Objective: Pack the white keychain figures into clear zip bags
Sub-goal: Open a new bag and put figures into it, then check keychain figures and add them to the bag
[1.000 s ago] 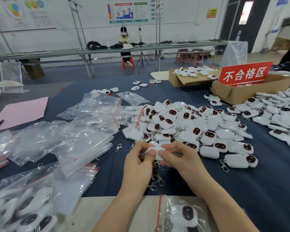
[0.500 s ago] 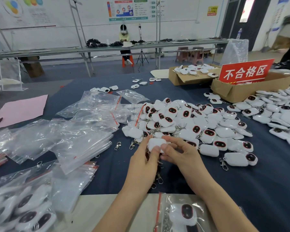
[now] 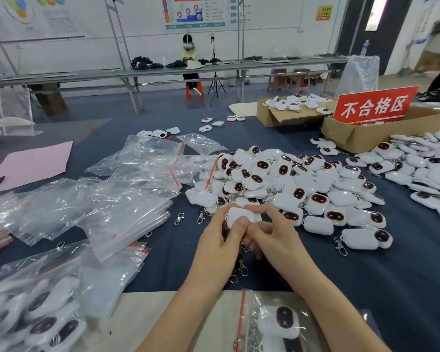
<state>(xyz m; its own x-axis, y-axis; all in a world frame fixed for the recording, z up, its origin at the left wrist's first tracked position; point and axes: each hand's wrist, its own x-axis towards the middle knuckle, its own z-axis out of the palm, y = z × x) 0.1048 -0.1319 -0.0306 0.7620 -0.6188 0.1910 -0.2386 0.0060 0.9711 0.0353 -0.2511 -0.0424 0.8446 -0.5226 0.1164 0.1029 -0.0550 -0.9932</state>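
Note:
A white keychain figure [image 3: 239, 215] sits between my two hands just in front of the big pile of white figures [image 3: 287, 184]. My left hand [image 3: 220, 243] grips it from the left with the thumb on its lower edge. My right hand [image 3: 269, 233] pinches it from the right, index finger curled over its top. Metal clasps [image 3: 240, 269] dangle below my hands. Empty clear zip bags [image 3: 127, 199] with red strips lie to the left. One packed bag [image 3: 274, 323] lies at the near edge.
Filled bags [image 3: 36, 316] are stacked at bottom left. A second heap of figures [image 3: 422, 168] lies at the right. Two cardboard boxes [image 3: 361, 134] stand behind, one with a red sign [image 3: 374, 104]. Loose clasps [image 3: 179, 218] lie on the blue cloth. A pink sheet [image 3: 33, 161] is far left.
Both hands carried the figure slightly away from me, toward the pile's edge, and my right index finger now curls over its top.

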